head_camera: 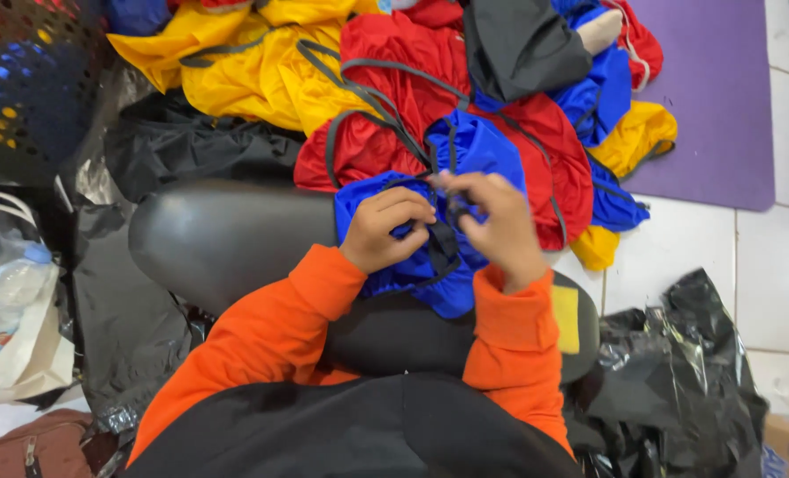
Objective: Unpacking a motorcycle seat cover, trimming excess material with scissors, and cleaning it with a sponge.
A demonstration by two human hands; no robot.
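Working the dark cord (pixel 441 232) on a blue cloth bag (pixel 430 257), both hands closed around it.

Left hand (pixel 384 228) is curled shut on the blue fabric; right hand (pixel 493 223) pinches the cord near its fingertips. The bag lies on a black padded surface (pixel 226 235) in front of the orange sleeves. It looks like threading or tying, which calls for a fine pull. Beyond lies a heap of red, yellow and blue bags (pixel 385 88), with a purple mat (pixel 713 97) to the right.

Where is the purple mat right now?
In the head view, the purple mat lies on the white tiled floor at upper right, just right of the pile of red, blue and yellow fabric bags.
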